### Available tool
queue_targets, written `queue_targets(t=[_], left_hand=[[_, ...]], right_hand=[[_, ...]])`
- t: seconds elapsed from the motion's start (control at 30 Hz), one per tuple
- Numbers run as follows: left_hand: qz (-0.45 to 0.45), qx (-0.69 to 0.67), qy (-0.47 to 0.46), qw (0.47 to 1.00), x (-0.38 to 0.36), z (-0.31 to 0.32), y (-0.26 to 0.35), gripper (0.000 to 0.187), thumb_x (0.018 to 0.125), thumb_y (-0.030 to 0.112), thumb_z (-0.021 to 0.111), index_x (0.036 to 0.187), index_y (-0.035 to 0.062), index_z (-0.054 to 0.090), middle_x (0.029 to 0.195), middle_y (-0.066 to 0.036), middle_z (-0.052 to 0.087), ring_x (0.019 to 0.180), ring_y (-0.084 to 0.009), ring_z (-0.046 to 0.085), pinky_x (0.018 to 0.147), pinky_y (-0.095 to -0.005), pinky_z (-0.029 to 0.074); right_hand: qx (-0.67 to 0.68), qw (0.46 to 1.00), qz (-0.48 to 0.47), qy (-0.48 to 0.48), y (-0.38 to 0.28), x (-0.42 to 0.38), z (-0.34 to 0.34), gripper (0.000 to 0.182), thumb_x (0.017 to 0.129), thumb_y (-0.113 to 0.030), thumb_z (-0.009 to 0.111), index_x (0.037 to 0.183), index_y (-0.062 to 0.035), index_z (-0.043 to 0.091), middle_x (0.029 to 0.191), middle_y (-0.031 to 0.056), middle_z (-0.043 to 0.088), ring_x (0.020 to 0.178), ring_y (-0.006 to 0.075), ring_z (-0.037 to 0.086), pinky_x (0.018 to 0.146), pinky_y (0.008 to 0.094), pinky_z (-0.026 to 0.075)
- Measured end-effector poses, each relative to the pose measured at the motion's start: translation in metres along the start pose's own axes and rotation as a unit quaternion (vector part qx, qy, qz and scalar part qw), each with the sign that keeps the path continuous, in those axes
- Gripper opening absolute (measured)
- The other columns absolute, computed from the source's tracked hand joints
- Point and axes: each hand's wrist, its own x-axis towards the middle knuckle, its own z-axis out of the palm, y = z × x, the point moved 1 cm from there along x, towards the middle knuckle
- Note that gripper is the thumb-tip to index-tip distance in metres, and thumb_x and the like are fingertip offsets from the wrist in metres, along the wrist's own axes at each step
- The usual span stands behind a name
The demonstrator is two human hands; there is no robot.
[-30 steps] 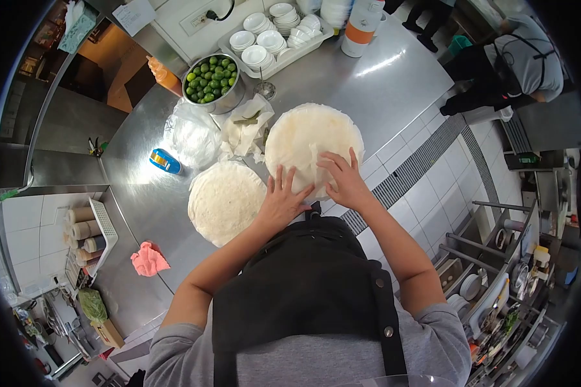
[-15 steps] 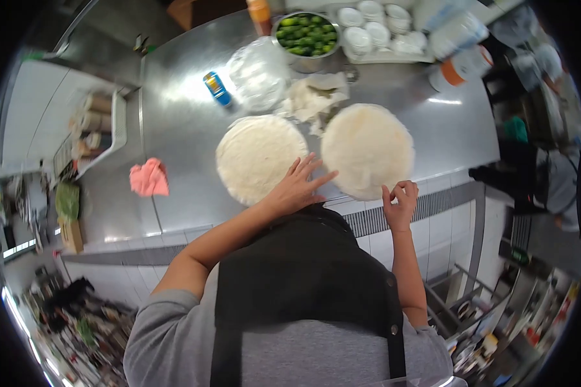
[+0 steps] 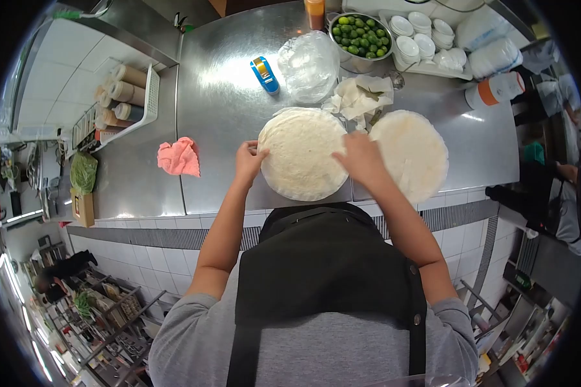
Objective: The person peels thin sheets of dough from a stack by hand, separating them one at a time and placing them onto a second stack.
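Note:
A stack of large, pale round flatbreads (image 3: 305,155) lies on the steel counter in front of me. My left hand (image 3: 248,160) pinches its left edge, thumb on top and fingers at the rim. Over the right edge of the same stack is my right hand (image 3: 361,157), its thumb toward the bread and its fingers smeared by motion. A second flat round stack (image 3: 411,155), slightly browner, lies to the right, partly behind my right hand and forearm. Crumpled off-white wrapping (image 3: 360,100) with dark green scraps lies just behind the two stacks.
Behind are a blue tape dispenser (image 3: 265,75), a clear plastic bag (image 3: 308,68), a bowl of limes (image 3: 360,39) and white cups (image 3: 423,32). At left lies a pink cloth (image 3: 179,157); at right, an orange-banded container (image 3: 495,90). A person (image 3: 565,187) stands far right.
My left hand has moved from between the stacks to the left stack's left edge. My right hand has moved from the right stack to the left stack's right edge. The view has shifted.

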Motion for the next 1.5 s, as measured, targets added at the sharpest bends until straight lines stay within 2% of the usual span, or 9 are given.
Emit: queue_targets(t=[0.2, 0.27, 0.33, 0.57, 0.77, 0.87, 1.0, 1.07, 1.5], left_hand=[[-0.159, -0.414, -0.223, 0.868, -0.025, -0.005, 0.032, 0.035, 0.098, 0.026, 0.066, 0.12, -0.0009, 0.061, 0.107, -0.012, 0.069, 0.094, -0.0222, 0.07, 0.082, -0.0383, 0.059], [-0.146, -0.406, -0.233, 0.872, -0.028, -0.003, 0.032, 0.033, 0.098, 0.025, 0.066, 0.119, -0.0006, 0.061, 0.107, -0.012, 0.069, 0.093, -0.0219, 0.07, 0.081, -0.0376, 0.059], [-0.141, -0.397, -0.249, 0.872, -0.033, 0.002, 0.042, 0.027, 0.099, 0.024, 0.066, 0.114, 0.002, 0.062, 0.103, -0.008, 0.068, 0.09, -0.0189, 0.07, 0.077, -0.0338, 0.059], [-0.137, -0.39, -0.246, 0.877, -0.037, 0.003, 0.056, 0.025, 0.095, 0.031, 0.071, 0.102, 0.009, 0.061, 0.099, -0.003, 0.065, 0.084, -0.0139, 0.067, 0.077, -0.0329, 0.057], [-0.141, -0.388, -0.261, 0.873, -0.038, 0.005, 0.036, 0.032, 0.092, 0.028, 0.074, 0.111, 0.0063, 0.06, 0.11, -0.007, 0.063, 0.094, -0.0173, 0.066, 0.086, -0.0375, 0.055], [0.185, -0.026, 0.139, 0.972, -0.049, 0.02, 0.034, 0.043, 0.088, 0.013, 0.075, 0.126, 0.0025, 0.057, 0.119, -0.009, 0.061, 0.105, -0.0197, 0.061, 0.088, -0.0315, 0.051], [0.222, 0.045, 0.113, 0.967, -0.072, 0.007, 0.076, 0.039, 0.09, 0.013, 0.074, 0.124, 0.0005, 0.061, 0.113, -0.011, 0.065, 0.098, -0.0183, 0.063, 0.085, -0.0319, 0.052], [0.062, -0.189, -0.115, 0.973, -0.067, 0.014, 0.074, 0.029, 0.091, 0.014, 0.073, 0.114, -0.0031, 0.066, 0.104, -0.011, 0.069, 0.09, -0.0168, 0.066, 0.082, -0.032, 0.056], [-0.005, -0.344, -0.175, 0.923, -0.074, 0.024, 0.082, 0.026, 0.093, 0.015, 0.073, 0.106, -0.0067, 0.068, 0.098, -0.011, 0.07, 0.089, -0.0157, 0.069, 0.085, -0.0302, 0.059]], right_hand=[[0.049, 0.983, -0.164, 0.063, -0.049, 0.008, 0.06, 0.051, 0.082, -0.041, 0.077, 0.112, -0.0009, 0.063, 0.105, 0.0158, 0.063, 0.104, 0.0319, 0.063, 0.092, 0.048, 0.05], [0.034, 0.988, -0.134, 0.065, -0.057, 0.013, 0.056, 0.053, 0.082, -0.042, 0.079, 0.111, -0.0005, 0.063, 0.105, 0.0162, 0.063, 0.101, 0.0304, 0.064, 0.091, 0.0452, 0.052], [0.424, 0.901, -0.042, -0.079, -0.059, 0.027, 0.055, 0.048, 0.083, -0.04, 0.08, 0.106, -0.0006, 0.065, 0.104, 0.0157, 0.064, 0.093, 0.027, 0.068, 0.084, 0.0395, 0.055], [0.425, 0.904, -0.031, -0.03, -0.065, 0.025, 0.049, 0.035, 0.084, -0.028, 0.081, 0.097, -0.0002, 0.065, 0.093, 0.0106, 0.069, 0.083, 0.0212, 0.07, 0.077, 0.0323, 0.054], [0.576, 0.812, 0.009, -0.091, -0.043, 0.023, 0.085, 0.019, 0.088, -0.018, 0.076, 0.093, -0.002, 0.066, 0.089, 0.0054, 0.07, 0.081, 0.0116, 0.066, 0.074, 0.0266, 0.051], [0.628, 0.777, 0.007, -0.043, -0.048, 0.017, 0.08, 0.014, 0.09, -0.014, 0.073, 0.092, -0.0018, 0.067, 0.089, 0.0039, 0.069, 0.079, 0.0103, 0.065, 0.074, 0.0256, 0.051], [0.639, 0.767, 0.035, -0.044, -0.056, 0.01, 0.058, 0.01, 0.093, -0.011, 0.069, 0.093, -0.001, 0.068, 0.089, 0.0036, 0.069, 0.081, 0.0093, 0.065, 0.074, 0.0258, 0.054], [0.655, 0.752, 0.055, -0.056, -0.057, 0.008, 0.053, 0.01, 0.094, -0.01, 0.067, 0.093, -0.0006, 0.069, 0.09, 0.0038, 0.069, 0.082, 0.0093, 0.065, 0.075, 0.026, 0.056], [0.674, 0.733, 0.062, -0.07, -0.051, -0.003, 0.042, 0.011, 0.096, -0.01, 0.065, 0.102, -0.001, 0.068, 0.097, 0.0041, 0.068, 0.09, 0.0117, 0.066, 0.085, 0.0323, 0.059]])
